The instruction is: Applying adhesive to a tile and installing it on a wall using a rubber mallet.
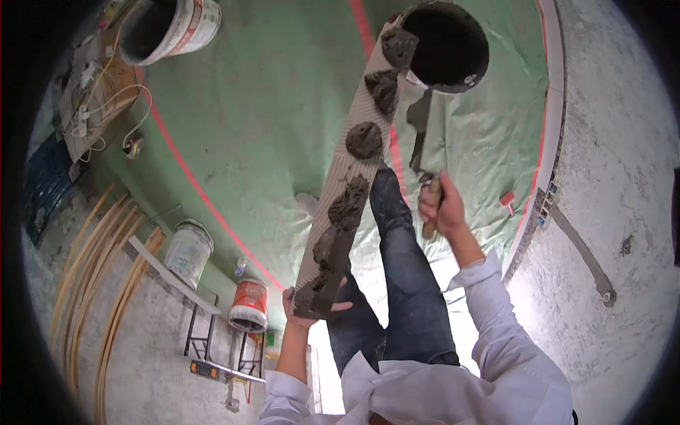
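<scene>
Green sheet [234, 142] covers most of the floor, its right edge running along a rough grey wall [609, 134]. Board [347, 171], ribbed face up, slants over the sheet's middle, far end by the rim of the black-mouthed bucket [464, 35] — can't tell if it rests there or just overlaps it in view. L hand [301, 320] is part-curled round the board's near end, palm under, fingers showing past the R edge. R hand [444, 207] is closed round the handle of a trowel [421, 131], w/ grey mortar on the blade, just off the board's R edge. Main risk: only one hand is seen on the board, so if the far end has no support, the load could twist it or crack it. Mortar [363, 140] sits in separate lumps, some close to the R edge; a tilt that way could send them onto the sheet or the leg [411, 262] below. Blade looks loaded too — a knock vs. the board or bucket could shed some.
</scene>
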`<action>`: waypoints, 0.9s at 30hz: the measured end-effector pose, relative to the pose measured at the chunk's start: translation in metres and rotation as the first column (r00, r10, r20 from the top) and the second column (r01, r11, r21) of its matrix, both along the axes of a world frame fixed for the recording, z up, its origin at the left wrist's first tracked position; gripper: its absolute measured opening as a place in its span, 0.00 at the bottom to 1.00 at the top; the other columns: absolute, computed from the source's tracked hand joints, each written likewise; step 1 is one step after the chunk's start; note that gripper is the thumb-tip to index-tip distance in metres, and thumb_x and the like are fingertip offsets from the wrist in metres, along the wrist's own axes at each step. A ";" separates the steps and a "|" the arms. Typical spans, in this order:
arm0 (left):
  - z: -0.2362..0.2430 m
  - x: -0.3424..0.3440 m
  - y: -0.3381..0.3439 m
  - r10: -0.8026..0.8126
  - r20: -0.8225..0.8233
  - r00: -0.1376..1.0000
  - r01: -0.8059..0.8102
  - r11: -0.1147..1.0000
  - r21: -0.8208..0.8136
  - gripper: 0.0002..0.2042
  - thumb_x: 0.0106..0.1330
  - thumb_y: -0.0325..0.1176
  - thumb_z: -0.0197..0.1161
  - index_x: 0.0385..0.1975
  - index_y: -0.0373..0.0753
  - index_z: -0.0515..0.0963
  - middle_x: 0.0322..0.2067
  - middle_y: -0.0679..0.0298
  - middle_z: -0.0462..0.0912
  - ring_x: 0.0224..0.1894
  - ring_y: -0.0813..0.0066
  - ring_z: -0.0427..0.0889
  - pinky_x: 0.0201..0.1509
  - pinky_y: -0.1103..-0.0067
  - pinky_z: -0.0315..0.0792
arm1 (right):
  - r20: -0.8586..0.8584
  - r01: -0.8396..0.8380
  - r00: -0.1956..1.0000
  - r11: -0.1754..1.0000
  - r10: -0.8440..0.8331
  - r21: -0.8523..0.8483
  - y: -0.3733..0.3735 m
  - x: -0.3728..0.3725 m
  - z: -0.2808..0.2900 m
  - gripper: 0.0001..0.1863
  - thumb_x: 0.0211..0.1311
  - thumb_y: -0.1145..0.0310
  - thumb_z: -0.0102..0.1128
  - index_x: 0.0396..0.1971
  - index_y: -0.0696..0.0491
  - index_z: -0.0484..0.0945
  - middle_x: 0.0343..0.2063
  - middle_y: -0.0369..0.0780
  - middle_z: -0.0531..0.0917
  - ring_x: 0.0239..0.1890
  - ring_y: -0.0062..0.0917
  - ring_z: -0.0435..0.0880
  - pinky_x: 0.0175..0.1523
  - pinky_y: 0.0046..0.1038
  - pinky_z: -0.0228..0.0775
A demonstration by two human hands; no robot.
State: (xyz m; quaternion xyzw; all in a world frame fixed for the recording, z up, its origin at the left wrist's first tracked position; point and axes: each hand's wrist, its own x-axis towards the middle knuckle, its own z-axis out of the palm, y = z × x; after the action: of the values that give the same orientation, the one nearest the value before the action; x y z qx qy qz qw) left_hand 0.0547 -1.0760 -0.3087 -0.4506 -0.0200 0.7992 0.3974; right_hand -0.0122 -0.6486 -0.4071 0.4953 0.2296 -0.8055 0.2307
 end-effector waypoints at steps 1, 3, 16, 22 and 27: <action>0.006 0.001 0.001 0.038 0.001 0.999 -0.038 0.999 0.006 0.52 0.63 0.59 0.69 0.84 0.46 0.49 0.82 0.49 0.53 0.83 0.35 0.45 0.68 0.16 0.35 | 0.054 -0.045 0.998 0.993 0.039 0.113 -0.019 0.002 0.007 0.30 0.80 0.34 0.43 0.42 0.50 0.76 0.16 0.30 0.67 0.12 0.20 0.65 0.21 0.28 0.62; 0.013 0.003 0.004 0.075 0.002 0.997 -0.075 0.997 0.011 0.51 0.65 0.58 0.67 0.84 0.46 0.49 0.82 0.49 0.53 0.83 0.35 0.43 0.68 0.16 0.35 | 0.019 -0.031 0.999 0.987 0.028 0.159 -0.042 -0.005 0.017 0.26 0.82 0.40 0.46 0.44 0.50 0.75 0.17 0.32 0.70 0.12 0.19 0.66 0.19 0.27 0.63; -0.012 0.032 -0.001 0.084 -0.054 0.995 -0.080 0.994 0.073 0.51 0.64 0.58 0.66 0.84 0.44 0.48 0.82 0.48 0.51 0.83 0.36 0.44 0.71 0.18 0.38 | 0.231 -0.339 0.858 0.169 0.459 0.925 -0.091 0.042 0.004 0.18 0.80 0.55 0.58 0.38 0.56 0.80 0.19 0.35 0.75 0.16 0.18 0.70 0.22 0.28 0.60; -0.014 0.040 -0.006 0.054 -0.060 0.997 -0.051 0.998 0.037 0.49 0.66 0.60 0.65 0.84 0.48 0.51 0.82 0.50 0.53 0.84 0.39 0.43 0.70 0.18 0.40 | 0.236 -0.337 0.941 0.639 0.241 0.691 -0.053 0.015 -0.001 0.20 0.80 0.47 0.57 0.37 0.50 0.77 0.17 0.32 0.71 0.13 0.18 0.66 0.20 0.29 0.63; -0.018 0.041 0.006 0.055 -0.038 0.998 -0.053 0.998 0.036 0.49 0.66 0.61 0.65 0.83 0.48 0.51 0.82 0.50 0.53 0.84 0.37 0.43 0.68 0.17 0.45 | -0.002 0.015 1.000 0.927 -0.015 0.374 -0.035 -0.081 -0.021 0.22 0.80 0.45 0.55 0.37 0.51 0.78 0.18 0.32 0.73 0.13 0.17 0.67 0.17 0.26 0.59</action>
State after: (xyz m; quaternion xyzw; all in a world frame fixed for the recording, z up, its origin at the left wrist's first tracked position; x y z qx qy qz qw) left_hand 0.0953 -1.0695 -0.3265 -0.4271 -0.0383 0.8178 0.3838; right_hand -0.0934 -0.6834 -0.4277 0.5322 0.3749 -0.7485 0.1261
